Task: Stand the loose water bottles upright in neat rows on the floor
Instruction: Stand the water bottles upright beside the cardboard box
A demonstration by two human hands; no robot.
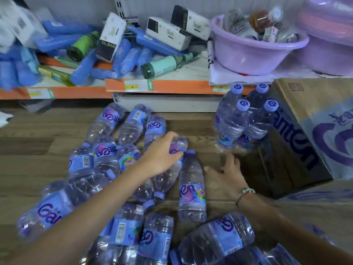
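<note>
Left hand point(162, 152) gripping bottle point(172, 165)

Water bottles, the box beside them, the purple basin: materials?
Water bottles: clear thin plastic, glossy, ribbed walls you see through; printed film labels, purple plastic caps.
Box: brown corrugated cardboard, matte, printed, creased at the edges.
Basin: lilac moulded plastic, smooth, slightly glossy, by its highlights.

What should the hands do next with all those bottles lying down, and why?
Probably lift the bottle that the left hand grips and stand it beside the four upright bottles by the cardboard box. The right hand rests open on bare floor there, and many bottles lie flat.
</note>
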